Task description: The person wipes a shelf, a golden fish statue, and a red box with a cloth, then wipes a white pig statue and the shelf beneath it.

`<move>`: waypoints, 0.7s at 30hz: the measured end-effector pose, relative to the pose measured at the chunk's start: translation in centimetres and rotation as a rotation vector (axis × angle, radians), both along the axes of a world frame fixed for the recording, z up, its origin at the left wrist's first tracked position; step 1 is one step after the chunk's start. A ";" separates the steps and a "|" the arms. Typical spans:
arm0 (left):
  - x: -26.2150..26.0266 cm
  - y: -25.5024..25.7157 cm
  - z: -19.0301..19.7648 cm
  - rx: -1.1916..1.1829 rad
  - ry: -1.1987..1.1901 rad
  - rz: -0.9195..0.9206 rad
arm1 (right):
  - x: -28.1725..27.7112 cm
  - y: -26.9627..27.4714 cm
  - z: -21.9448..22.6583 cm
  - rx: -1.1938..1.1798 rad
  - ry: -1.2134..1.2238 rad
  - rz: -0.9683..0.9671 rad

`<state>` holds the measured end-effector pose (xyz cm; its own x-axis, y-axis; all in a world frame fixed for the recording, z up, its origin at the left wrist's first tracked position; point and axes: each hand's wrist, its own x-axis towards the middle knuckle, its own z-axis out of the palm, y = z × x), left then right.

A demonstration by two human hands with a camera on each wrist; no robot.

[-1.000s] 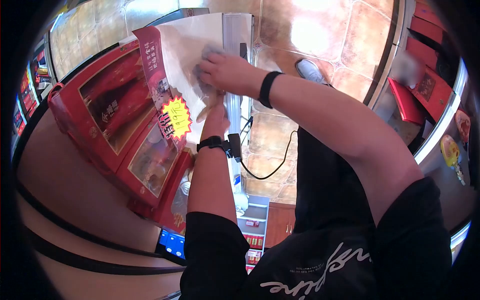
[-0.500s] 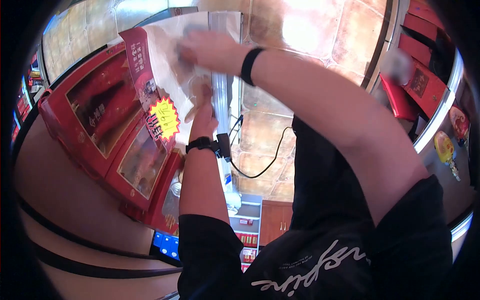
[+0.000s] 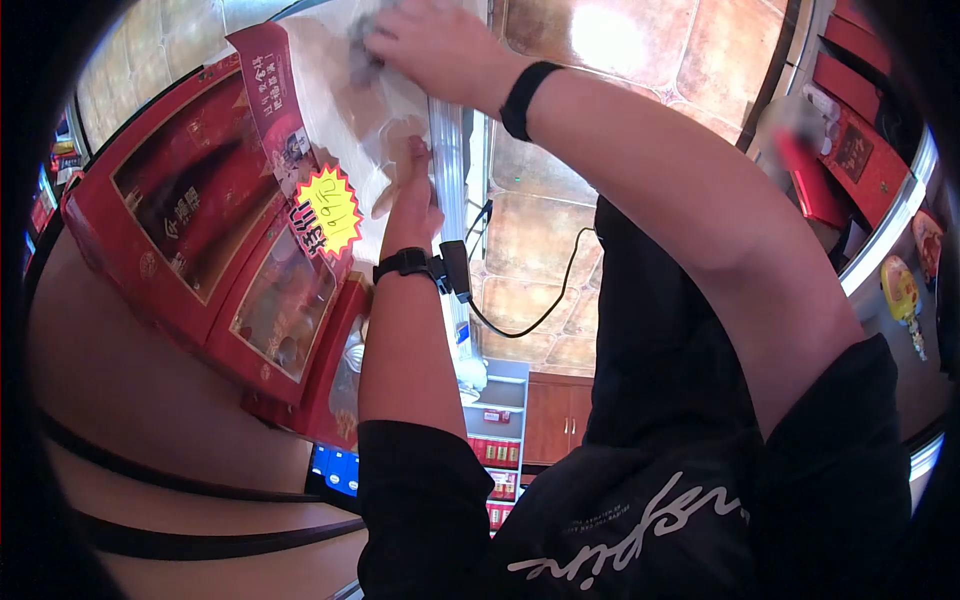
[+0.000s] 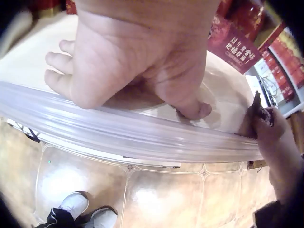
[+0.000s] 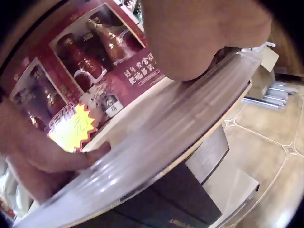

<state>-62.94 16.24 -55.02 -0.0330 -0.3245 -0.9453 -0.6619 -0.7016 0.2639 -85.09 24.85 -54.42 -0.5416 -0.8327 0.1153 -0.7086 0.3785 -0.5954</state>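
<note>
My right hand (image 3: 440, 52) holds a crumpled grey cloth (image 3: 366, 48) against the pale counter top (image 3: 325, 75), near its far end in the head view. In the left wrist view the same cloth (image 4: 267, 115) bunches out between the fingers. My left hand (image 3: 410, 195) rests on the counter close to the clear ribbed edge strip (image 4: 118, 126), thumb and fingers spread, holding nothing. Red gift boxes (image 3: 215, 300) with window fronts and bottles inside stand beside the hands. A yellow starburst price tag (image 3: 328, 212) and a maroon printed sheet (image 3: 262, 100) hang in front of them.
A black cable (image 3: 545, 330) runs from the left wrist's device. Tiled floor (image 3: 540, 230) lies below the counter edge, with dark boxes (image 5: 175, 199) under it. Shelves (image 3: 505, 400) and a wooden cabinet (image 3: 550, 410) stand behind. Red boxes (image 3: 850, 150) sit on the right.
My right hand has moved with the cloth farther along the counter, away from my body and the left hand. The left hand stays on the counter near the edge.
</note>
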 end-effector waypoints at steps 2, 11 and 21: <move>0.0 -0.1 -0.8 0.002 0.056 -0.017 | -1.0 -0.5 0.4 -0.189 0.139 -0.134; 0.0 -0.3 -1.0 -0.019 -0.151 -0.039 | 6.7 1.9 -1.6 -0.136 0.123 0.226; 1.1 -0.6 -2.2 -0.037 -0.090 0.054 | -2.7 -2.4 -0.1 -0.226 0.186 -0.102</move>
